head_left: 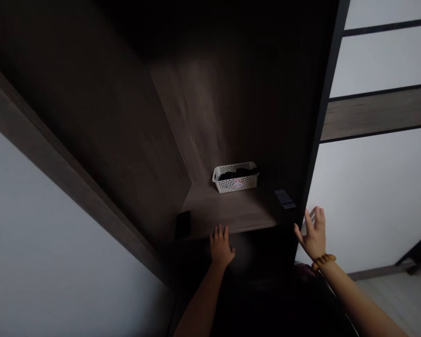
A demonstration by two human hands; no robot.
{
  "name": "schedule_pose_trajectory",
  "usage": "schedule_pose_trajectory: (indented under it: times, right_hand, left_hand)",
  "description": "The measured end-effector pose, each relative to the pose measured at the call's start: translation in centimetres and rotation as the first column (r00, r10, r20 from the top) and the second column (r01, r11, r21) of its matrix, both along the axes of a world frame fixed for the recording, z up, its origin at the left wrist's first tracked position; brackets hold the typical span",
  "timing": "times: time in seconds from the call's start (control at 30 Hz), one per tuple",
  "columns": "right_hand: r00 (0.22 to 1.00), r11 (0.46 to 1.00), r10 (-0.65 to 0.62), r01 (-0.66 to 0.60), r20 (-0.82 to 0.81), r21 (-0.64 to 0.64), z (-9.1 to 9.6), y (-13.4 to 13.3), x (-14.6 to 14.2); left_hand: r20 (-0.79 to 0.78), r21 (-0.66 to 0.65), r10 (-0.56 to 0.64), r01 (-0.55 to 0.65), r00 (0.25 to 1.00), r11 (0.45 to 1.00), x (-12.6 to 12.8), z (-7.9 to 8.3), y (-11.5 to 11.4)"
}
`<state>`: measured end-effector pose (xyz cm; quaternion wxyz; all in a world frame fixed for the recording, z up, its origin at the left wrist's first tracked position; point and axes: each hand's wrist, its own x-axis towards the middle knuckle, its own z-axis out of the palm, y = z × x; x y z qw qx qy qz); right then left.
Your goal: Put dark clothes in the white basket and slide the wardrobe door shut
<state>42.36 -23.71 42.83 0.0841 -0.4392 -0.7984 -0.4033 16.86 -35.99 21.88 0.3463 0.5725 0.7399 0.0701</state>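
Observation:
My left hand [221, 248] rests its outstretched fingers on the front edge of a wooden shelf [245, 210] inside a dark wardrobe, and it holds nothing. Against the edge of the white sliding door [365, 201] lies my right hand [314, 234], fingers spread, with a beaded bracelet [323, 261] on the wrist. Further back on the shelf stands a white perforated basket [235, 182] with dark items in it that I cannot make out. A phone [285, 199] lies at the shelf's right end, close to the door edge.
At the left end of the shelf is a flat black object [183, 223]. The wardrobe's side panel [126, 154] rises on the left, beside a pale wall [56, 243]. Below the shelf is a dark space, its contents hidden. Floor [400, 299] shows at the lower right.

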Motion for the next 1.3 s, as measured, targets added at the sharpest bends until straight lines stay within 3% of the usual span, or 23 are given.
schedule_pose_trajectory:
  times: [0.57, 0.83, 1.0, 1.3]
  right_hand:
    - [0.987, 0.986, -0.159, 0.159, -0.008, 0.044, -2.3, 1.3, 5.6]
    - [0.972, 0.972, -0.236, 0.236, -0.015, -0.008, -4.1, 0.7, 9.3]
    - [0.924, 0.927, -0.369, 0.358, -0.1, -0.111, -5.3, 1.3, 11.4]
    - [0.772, 0.825, -0.563, 0.502, -0.294, -0.26, -6.1, 3.4, 10.5]
  left_hand:
    - [-0.026, 0.075, 0.04, -0.038, 0.999, 0.996, 0.1, -4.4, 0.7]
    - [-0.013, 0.088, 0.072, -0.071, 0.997, 0.994, 0.2, -4.9, 0.9]
    - [-0.022, 0.127, 0.082, -0.078, 0.996, 0.989, 0.4, -5.6, 1.3]
    - [-0.057, 0.225, 0.114, -0.099, 0.992, 0.969, 0.7, -9.7, 3.4]
